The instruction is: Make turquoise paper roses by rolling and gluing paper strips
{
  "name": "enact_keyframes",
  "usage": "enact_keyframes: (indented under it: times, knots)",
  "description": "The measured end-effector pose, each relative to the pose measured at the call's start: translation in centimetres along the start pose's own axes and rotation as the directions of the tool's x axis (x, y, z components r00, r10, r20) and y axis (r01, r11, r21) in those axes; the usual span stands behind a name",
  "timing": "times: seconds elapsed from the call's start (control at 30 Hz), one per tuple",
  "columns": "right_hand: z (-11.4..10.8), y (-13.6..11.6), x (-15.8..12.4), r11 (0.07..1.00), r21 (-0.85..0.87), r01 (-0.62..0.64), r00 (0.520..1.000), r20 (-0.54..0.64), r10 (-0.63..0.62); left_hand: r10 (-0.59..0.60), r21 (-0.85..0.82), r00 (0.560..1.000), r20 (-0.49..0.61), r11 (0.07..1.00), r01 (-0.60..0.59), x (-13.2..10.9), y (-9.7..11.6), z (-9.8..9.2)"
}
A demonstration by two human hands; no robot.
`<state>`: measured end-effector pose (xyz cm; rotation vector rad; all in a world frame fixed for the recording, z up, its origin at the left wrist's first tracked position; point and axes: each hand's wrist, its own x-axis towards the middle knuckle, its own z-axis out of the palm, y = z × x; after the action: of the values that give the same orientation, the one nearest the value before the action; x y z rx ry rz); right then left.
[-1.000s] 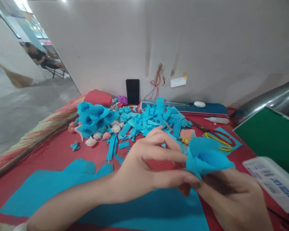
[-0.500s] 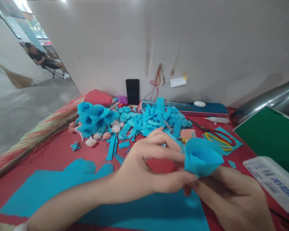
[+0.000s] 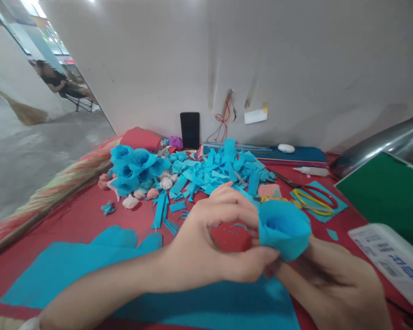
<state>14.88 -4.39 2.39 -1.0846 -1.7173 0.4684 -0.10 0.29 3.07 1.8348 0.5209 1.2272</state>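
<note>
A blue paper flower (image 3: 285,229), cupped with a curled centre, is pinched between both hands at the right of centre. My left hand (image 3: 223,238) grips its left side and base with thumb and fingers. My right hand (image 3: 340,279) holds the base from below and the right, its fingertips partly hidden. Beneath the hands lies a large blue sheet (image 3: 69,266) on the red table (image 3: 75,220). Several finished-looking blue flowers (image 3: 134,167) stand bunched at the back left, beside small pink and white paper roses (image 3: 165,183).
Blue paper scraps (image 3: 220,169) are piled at the back centre. Scissors with red handles (image 3: 321,195), yellow-handled scissors (image 3: 313,204) and a glue bottle (image 3: 313,171) lie right. A green board (image 3: 388,197) and white package (image 3: 392,261) fill the right side. A person (image 3: 60,85) sits far left.
The blue flower has shifted slightly left and turned between my fingers, so its curled centre shows differently. My left fingers have moved a little around its rim.
</note>
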Motion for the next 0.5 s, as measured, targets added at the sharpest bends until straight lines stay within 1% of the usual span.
enact_keyframes:
  times: [0.17, 0.27, 0.4, 0.5]
  knots:
    - [0.6, -0.2, -0.1, 0.972, -0.235, 0.013, 0.995, -0.093, -0.036, 0.009, 0.078, 1.0, 0.009, 0.997, -0.01, 0.0, 0.2, 0.0]
    - [0.5, 0.0, -0.2, 0.944, -0.327, 0.039, 0.99, -0.117, -0.082, 0.009, 0.135, 1.0, 0.021, 0.991, -0.012, 0.0, 0.5, -0.1]
    - [-0.1, 0.4, -0.5, 0.905, -0.412, 0.101, 0.983, -0.096, -0.153, -0.028, 0.207, 0.997, 0.073, 0.978, 0.012, 0.0, 0.8, -0.4]
    - [-0.7, 0.6, -0.7, 0.861, -0.477, 0.175, 0.977, -0.025, -0.213, -0.081, 0.191, 0.993, 0.081, 0.98, 0.064, -0.1, 0.8, -0.5]
